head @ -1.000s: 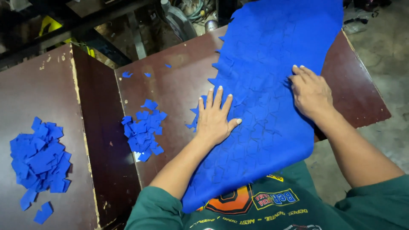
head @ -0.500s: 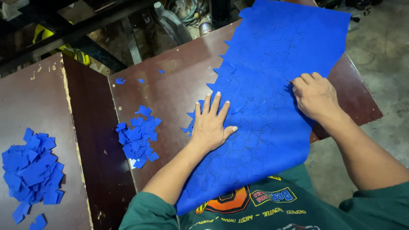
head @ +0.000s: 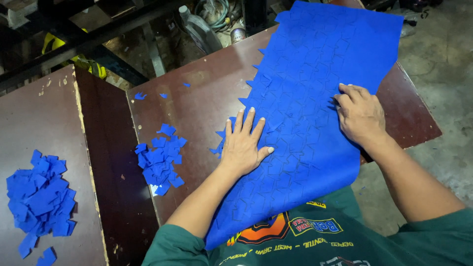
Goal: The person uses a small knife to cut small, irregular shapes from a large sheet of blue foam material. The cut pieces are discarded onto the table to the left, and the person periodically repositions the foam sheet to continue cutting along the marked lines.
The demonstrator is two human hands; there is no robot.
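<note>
Sheet near edge: the blue sheet [head: 315, 98] droops off the desk [head: 197, 98] toward the person's green shirt [head: 305, 241], below both wrists; a judgement, keep that hanging part from dragging the rest back.
Left hand: the left hand [head: 244, 145] lies flat, fingers spread, palm down on the sheet's left border, where the edge is jagged with cut notches; it looks to be pinning the sheet to the desk.
Right hand: the right hand [head: 359, 116] rests on the sheet to the right of the left hand, fingers curled together with tips pressing into the material; whether it pinches a cut piece I cannot tell.
How to do it well: judged from the faint cut outlines all over the sheet, pieces are being worked free; press firmly with the flat hand close beside the spot the other hand picks at, so only one piece lifts.
Small pile: a heap of blue cut pieces [head: 160, 160] lies on the desk just left of the left hand, apart from the sheet.
Large pile: a bigger blue heap [head: 39, 197] sits well left of that, on a separate brown board [head: 39, 113] beyond a dark gap.
Stray bits: a few scraps [head: 140, 96] lie beyond the small pile.
Far end: the sheet runs away past both hands to the desk's far edge; clutter and a plastic bottle [head: 199, 29] lie beyond.
</note>
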